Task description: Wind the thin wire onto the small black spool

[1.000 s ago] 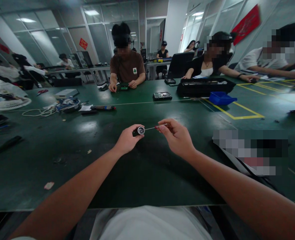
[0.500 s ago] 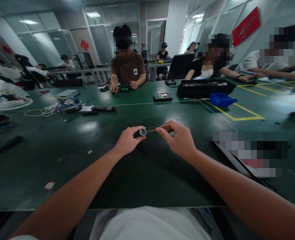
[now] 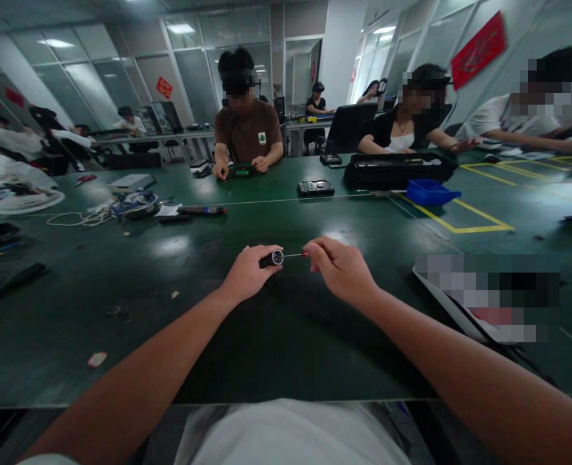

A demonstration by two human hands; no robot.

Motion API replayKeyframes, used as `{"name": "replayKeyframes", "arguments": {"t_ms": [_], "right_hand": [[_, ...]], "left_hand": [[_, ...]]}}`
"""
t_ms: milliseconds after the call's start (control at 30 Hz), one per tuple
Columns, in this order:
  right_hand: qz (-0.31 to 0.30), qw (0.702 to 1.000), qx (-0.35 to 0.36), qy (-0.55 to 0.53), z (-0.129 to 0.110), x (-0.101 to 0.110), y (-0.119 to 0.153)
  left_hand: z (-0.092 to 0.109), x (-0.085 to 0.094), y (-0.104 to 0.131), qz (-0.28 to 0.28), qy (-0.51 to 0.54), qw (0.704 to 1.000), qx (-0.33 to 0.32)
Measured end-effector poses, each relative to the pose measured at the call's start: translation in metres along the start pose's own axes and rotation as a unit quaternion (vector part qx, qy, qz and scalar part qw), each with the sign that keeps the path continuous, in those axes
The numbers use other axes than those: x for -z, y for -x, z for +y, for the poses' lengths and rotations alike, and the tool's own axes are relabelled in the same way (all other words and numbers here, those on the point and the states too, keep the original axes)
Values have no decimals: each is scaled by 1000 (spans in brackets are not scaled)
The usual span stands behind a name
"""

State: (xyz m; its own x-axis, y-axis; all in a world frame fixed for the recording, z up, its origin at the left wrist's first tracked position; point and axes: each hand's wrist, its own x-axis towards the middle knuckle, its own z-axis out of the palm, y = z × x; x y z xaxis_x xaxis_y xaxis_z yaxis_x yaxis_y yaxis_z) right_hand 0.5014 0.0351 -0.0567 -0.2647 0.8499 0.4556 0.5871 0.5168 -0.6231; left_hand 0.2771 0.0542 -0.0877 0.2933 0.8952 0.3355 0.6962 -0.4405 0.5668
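Note:
Near the middle of the view, my left hand (image 3: 248, 274) is closed around a short black cylinder (image 3: 277, 258) that looks like a flashlight. Its round, silver-rimmed end faces me. Fingers of my right hand (image 3: 348, 266) pinch the red handle of a thin screwdriver (image 3: 293, 254), which lies level between the two hands. The metal shaft points left and its tip meets the right side of the cylinder's rim. What the tip touches there is too small to make out. Both hands are held above the green table (image 3: 286, 349).
A grey-white sheet or folder (image 3: 453, 303) lies right of my right forearm. Farther off are a black device (image 3: 316, 188), a blue bin (image 3: 431, 193), a long black case (image 3: 399, 171) and a dark pen-shaped tool (image 3: 201, 210). A person (image 3: 248, 132) works opposite.
The fingers of my right hand have shifted and curled around the screwdriver's handle, showing more of its red part. My left hand and the black cylinder have hardly moved.

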Motion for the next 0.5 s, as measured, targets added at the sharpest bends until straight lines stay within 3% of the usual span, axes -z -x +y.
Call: {"name": "replayKeyframes", "arguments": {"t_ms": [100, 333, 500], "right_hand": [[-3, 1000, -14, 9, 0, -1, -1], [-8, 999, 30, -10, -1, -3, 3], [-22, 999, -28, 5, -1, 0, -2]], "left_hand": [[0, -1, 0, -4, -5, 1000, 0], [-1, 0, 0, -1, -3, 1000, 5], [-1, -1, 0, -7, -7, 1000, 6]]}}
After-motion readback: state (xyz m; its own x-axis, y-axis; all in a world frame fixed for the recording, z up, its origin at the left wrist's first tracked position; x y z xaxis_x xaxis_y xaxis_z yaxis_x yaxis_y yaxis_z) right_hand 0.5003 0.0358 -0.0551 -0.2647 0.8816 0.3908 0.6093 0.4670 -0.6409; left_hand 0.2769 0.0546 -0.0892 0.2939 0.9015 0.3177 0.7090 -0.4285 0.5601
